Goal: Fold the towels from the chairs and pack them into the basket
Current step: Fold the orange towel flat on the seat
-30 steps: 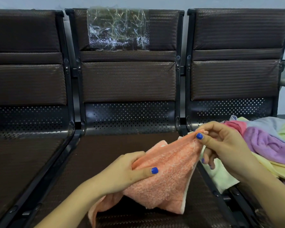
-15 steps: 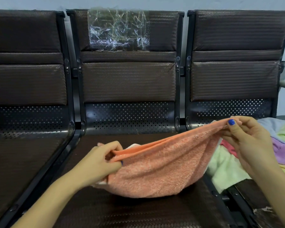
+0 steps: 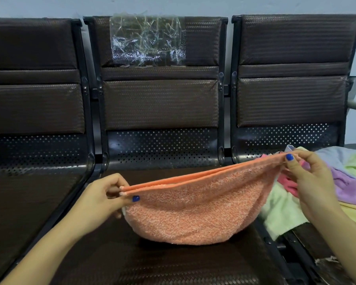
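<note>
Head camera is looking down over a row of three dark brown chairs, and the person is holding an orange towel (image 3: 195, 210) stretched out above the middle chair's seat (image 3: 152, 262). Their left hand (image 3: 103, 198) is pinching the towel's left end between thumb and fingers, two doubled hems lying one on the other at the fingertips. Their right hand (image 3: 308, 177) is pinching the right end, held higher, so the top edge is slanting up toward the right. Both grips are clamped on the cloth, which is sagging in a rounded belly between them, its lowest part hanging at or just above the seat; I cannot tell whether it is touching. On the right chair a heap of loose towels (image 3: 345, 177) is lying in purple, pink, pale green, yellow and light blue, one pale green piece spilling toward the gap between the seats. A crinkled sheet of clear plastic (image 3: 147, 40) is clinging to the middle chair's backrest.
</note>
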A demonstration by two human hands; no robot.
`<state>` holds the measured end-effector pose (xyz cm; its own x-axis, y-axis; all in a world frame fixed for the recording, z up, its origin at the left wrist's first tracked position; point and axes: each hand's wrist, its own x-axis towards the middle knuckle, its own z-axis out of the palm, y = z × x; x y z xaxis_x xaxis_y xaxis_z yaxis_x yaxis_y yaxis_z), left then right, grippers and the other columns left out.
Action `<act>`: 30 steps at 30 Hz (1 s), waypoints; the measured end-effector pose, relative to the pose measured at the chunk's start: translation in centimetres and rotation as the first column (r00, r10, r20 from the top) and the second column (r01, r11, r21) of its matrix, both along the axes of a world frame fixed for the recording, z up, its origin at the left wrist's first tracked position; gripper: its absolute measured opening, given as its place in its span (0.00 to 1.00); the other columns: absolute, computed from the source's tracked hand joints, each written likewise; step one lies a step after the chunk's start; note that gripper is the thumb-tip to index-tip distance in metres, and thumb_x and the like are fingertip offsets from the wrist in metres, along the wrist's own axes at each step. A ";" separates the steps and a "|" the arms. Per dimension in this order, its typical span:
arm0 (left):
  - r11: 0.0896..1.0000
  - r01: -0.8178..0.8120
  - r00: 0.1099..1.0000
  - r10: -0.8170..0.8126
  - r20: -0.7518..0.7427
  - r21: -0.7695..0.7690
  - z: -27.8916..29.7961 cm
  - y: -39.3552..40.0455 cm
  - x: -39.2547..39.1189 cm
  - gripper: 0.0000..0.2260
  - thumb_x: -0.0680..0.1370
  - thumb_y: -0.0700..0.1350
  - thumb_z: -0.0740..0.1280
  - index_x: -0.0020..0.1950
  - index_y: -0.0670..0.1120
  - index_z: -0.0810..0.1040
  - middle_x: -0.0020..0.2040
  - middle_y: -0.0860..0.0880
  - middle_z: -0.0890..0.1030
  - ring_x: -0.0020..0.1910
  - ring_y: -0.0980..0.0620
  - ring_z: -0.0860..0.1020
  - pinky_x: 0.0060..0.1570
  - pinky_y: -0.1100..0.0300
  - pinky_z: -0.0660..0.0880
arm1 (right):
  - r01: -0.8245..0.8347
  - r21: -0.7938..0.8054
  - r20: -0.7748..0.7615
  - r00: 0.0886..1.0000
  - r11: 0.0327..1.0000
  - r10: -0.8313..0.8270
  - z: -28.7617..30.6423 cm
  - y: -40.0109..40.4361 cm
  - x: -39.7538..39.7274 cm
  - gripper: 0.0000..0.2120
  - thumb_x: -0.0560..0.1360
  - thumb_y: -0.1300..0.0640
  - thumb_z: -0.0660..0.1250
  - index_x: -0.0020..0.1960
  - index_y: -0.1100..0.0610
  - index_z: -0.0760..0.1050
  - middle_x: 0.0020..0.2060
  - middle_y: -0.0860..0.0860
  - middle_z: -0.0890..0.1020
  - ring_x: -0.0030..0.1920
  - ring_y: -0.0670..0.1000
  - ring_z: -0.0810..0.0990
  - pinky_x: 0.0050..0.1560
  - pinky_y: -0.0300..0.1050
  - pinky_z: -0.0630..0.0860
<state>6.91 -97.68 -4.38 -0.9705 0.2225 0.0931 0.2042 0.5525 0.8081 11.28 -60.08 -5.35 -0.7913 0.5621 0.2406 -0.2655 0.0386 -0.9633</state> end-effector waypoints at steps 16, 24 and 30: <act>0.829 -0.148 0.985 0.075 0.155 0.540 0.1 0.7 0.5 0.07 0.74 0.36 0.66 0.49 0.47 0.75 0.42 0.45 0.83 0.42 0.49 0.79 0.43 0.55 0.71 | 0.065 0.099 -0.005 0.998 0.993 -0.065 0.3 -1.4 0.4 0.08 0.76 0.50 0.62 0.38 0.47 0.71 0.24 0.40 0.73 0.24 0.37 0.69 0.26 0.28 0.65; 0.967 -0.065 0.963 -0.003 0.269 0.245 -3.2 1.2 0.2 0.18 0.77 0.34 0.62 0.40 0.56 0.80 0.47 0.49 0.82 0.50 0.48 0.79 0.48 0.55 0.73 | -0.042 0.083 0.108 0.994 0.996 0.033 -0.9 -2.1 0.3 0.08 0.80 0.58 0.60 0.42 0.52 0.70 0.25 0.41 0.76 0.25 0.38 0.72 0.26 0.29 0.69; 0.996 -0.063 0.947 0.041 0.319 0.061 -4.2 2.2 -0.1 0.06 0.73 0.40 0.72 0.48 0.48 0.80 0.51 0.53 0.80 0.50 0.59 0.76 0.42 0.66 0.71 | -0.034 0.103 0.119 0.993 0.994 0.021 -0.6 -2.8 0.2 0.07 0.80 0.58 0.60 0.43 0.52 0.70 0.35 0.50 0.75 0.32 0.43 0.74 0.28 0.29 0.71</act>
